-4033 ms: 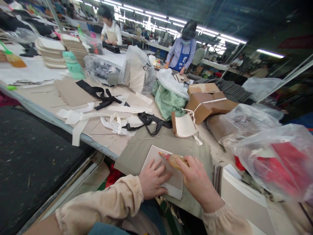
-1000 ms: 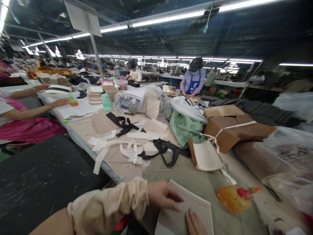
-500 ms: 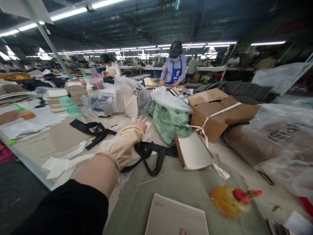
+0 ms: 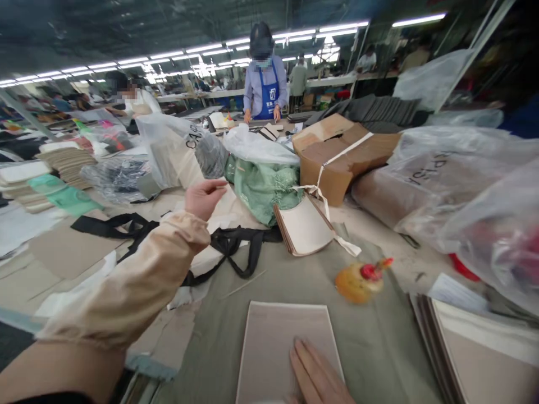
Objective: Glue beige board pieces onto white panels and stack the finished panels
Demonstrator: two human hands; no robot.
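My left hand, in a beige sleeve cover, is raised over the table with thumb and fingers pinched together. Whatever sits in the pinch is too small to make out. Below it lie black straps and white paper pieces. My right hand rests flat, fingers stretched, on a greyish-beige rectangular panel with pale edges. That panel lies on a grey-green cloth. Beyond it to the right stands a yellow squeeze bottle with a red cap and nozzle.
A tied bundle of panels lies before a brown cardboard box and a green bag. Another panel stack is at right, near plastic-wrapped bundles. A co-worker in a blue apron stands across the table.
My left hand has drawn back from the white pieces and lifted, its spread fingers now pinched. More of my right hand shows on the panel. The view has turned right and down.
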